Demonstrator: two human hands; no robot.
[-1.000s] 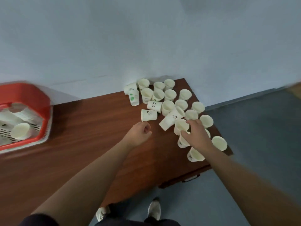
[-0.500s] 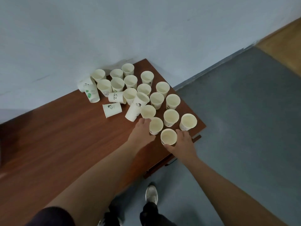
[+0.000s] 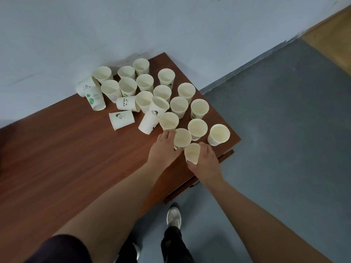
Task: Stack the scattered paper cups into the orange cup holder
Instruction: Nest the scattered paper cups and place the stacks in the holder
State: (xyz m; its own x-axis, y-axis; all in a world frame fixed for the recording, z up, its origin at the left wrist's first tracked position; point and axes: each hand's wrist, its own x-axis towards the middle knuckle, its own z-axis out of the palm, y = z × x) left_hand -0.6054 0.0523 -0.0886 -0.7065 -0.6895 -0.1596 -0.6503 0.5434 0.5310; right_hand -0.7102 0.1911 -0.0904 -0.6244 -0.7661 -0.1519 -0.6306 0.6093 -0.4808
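Note:
Several cream paper cups crowd the right end of the brown wooden table (image 3: 66, 158), most upright, a few lying on their sides. My right hand (image 3: 204, 162) is wrapped around one upright cup (image 3: 192, 153) at the table's near right edge. My left hand (image 3: 163, 148) curls against the side of the neighbouring upright cup (image 3: 182, 138), fingers touching it. A tipped cup (image 3: 149, 122) lies just beyond my left hand. The orange cup holder is out of view.
A lone upright cup (image 3: 218, 134) stands at the table's right corner. Side-lying printed cups (image 3: 122, 119) rest toward the middle. A pale wall runs behind the table. Grey floor and my shoes (image 3: 173, 218) lie below the table's near edge.
The view swung right, so the orange holder left the frame. My left hand moved right to the cup cluster, and my right hand came down onto the nearest cup.

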